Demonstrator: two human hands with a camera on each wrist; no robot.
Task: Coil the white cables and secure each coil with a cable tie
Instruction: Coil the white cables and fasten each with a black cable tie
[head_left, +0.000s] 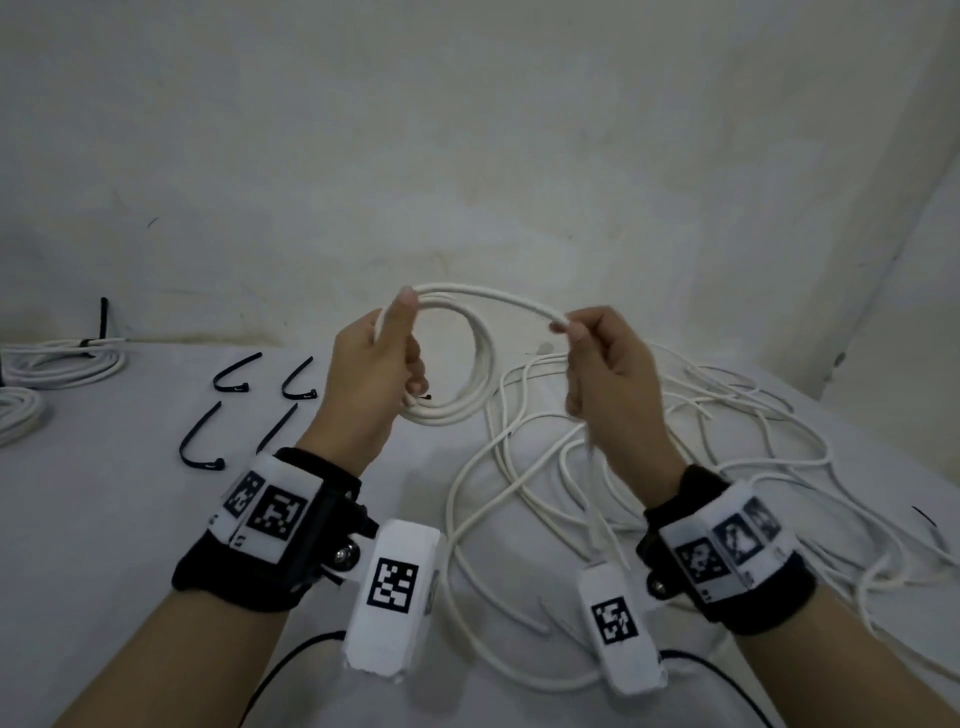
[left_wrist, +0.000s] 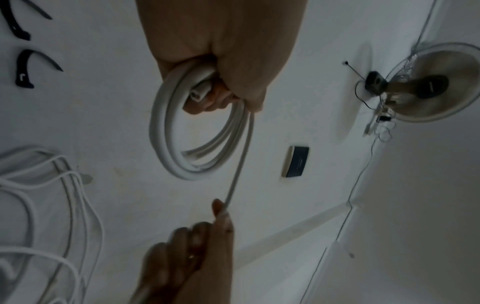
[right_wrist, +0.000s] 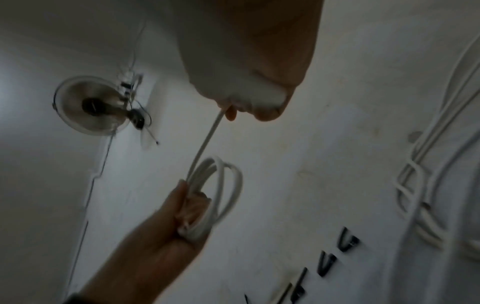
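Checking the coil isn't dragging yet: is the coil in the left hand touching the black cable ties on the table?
Apart. The head view shows the coil held up by the left hand, with bare table between it and the ties.

A plain room, likely in a home: bare off-white plaster walls, stained in places, rise at twelve o'clock behind a white-covered table. A wall-mounted fan with exposed wiring and a dark wall switch suggest a simple domestic workspace.
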